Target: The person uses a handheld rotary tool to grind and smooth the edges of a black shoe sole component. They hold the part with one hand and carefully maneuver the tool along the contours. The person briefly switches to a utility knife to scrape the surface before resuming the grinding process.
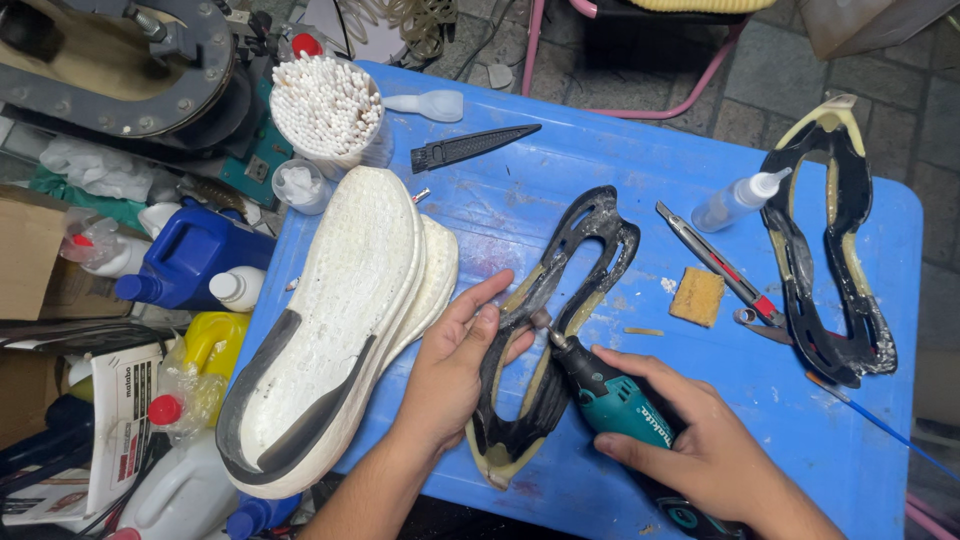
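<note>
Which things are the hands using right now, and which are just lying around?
In use:
left hand
right hand
black outsole
teal rotary tool

Lying about:
white soles
second outsole
yellow sponge
utility knife
squeeze bottle
cup of swabs

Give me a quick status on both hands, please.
Left hand steadies black outsole. Right hand grips teal rotary tool, tip on outsole. White midsoles alongside.

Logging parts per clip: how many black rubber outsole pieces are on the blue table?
2: one outsole pinned under the left hand, another outsole lying at the table's right edge.
</note>
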